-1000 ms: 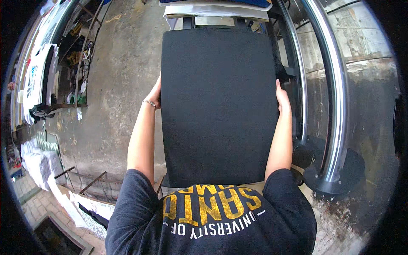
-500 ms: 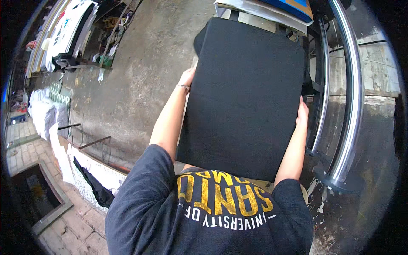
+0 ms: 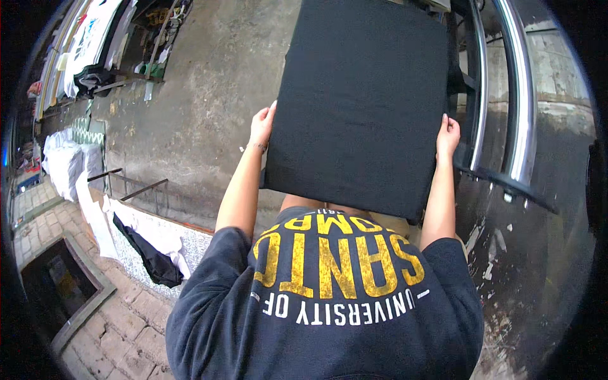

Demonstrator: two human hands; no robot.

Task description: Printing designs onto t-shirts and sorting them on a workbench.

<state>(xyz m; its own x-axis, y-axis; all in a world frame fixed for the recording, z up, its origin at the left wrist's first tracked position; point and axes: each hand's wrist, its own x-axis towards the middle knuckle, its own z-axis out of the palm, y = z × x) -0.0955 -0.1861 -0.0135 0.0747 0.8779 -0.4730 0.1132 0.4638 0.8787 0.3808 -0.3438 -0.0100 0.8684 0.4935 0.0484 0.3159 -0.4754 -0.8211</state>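
Black cloth (image 3: 358, 107) looks pretty much spread flat, just faint creases left tbh; left fingers (image 3: 261, 118) and right fingers (image 3: 453, 126) pinching its sides.

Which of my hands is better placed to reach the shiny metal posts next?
Your right hand, most likely: it is at the right edge of the black fabric, nearer the shiny metal posts; your left hand is at the opposite edge.

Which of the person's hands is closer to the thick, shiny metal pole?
The right. The right hand is at the black fabric's right edge, left of the thick metal pole; the left hand is farther away, at the fabric's left edge.
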